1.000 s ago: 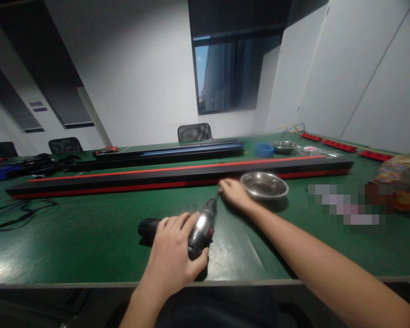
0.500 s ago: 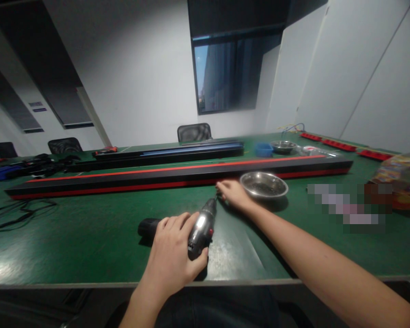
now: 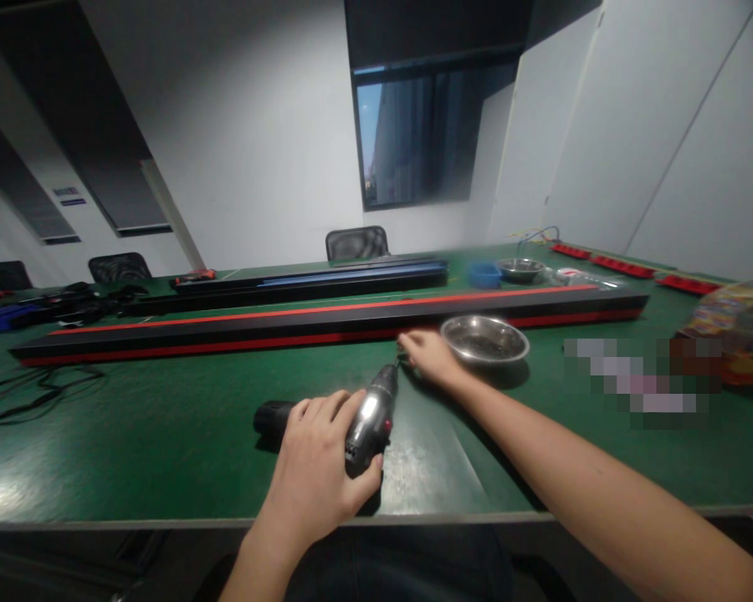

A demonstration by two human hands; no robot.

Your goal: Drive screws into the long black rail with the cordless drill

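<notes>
My left hand [image 3: 317, 456] is wrapped around a silver and black power screwdriver [image 3: 371, 410], which lies on its side at the table's front with its nose pointing away from me. My right hand [image 3: 427, 353] is closed in a pinch right at the tool's tip; whatever is between the fingers is too small to make out. Just right of those fingers stands a round steel bowl [image 3: 484, 341], with small dark bits at its bottom. Behind both hands lies a long black bar with red stripes [image 3: 226, 328].
More long black bars [image 3: 326, 280] lie farther back. A blue tray [image 3: 484, 274] and a second steel bowl [image 3: 520, 269] are behind the striped bar. Black cables [image 3: 38, 385] lie at left, and a colourful plastic bag [image 3: 740, 330] is at right on the green table [image 3: 163, 451].
</notes>
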